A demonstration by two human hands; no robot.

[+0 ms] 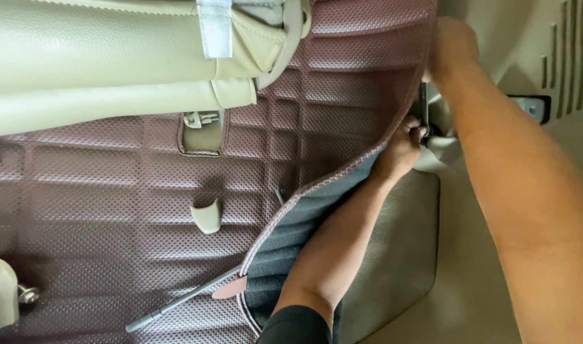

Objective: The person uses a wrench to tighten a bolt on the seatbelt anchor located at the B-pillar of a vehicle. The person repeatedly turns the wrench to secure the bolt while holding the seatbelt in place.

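Two hands are worked at the edge of a mat inside a car.
One quilted mauve mat (145, 204) is spread over the floor, its lifted stitched edge running diagonally from lower centre to upper right, grey backing shown. The left hand (403, 150) is clamped on a dark metal part (424, 108) under that edge. The right hand (452, 44) is pressed on the mat's upper edge; its fingers cannot be seen. One beige seat (100, 57) lies above.
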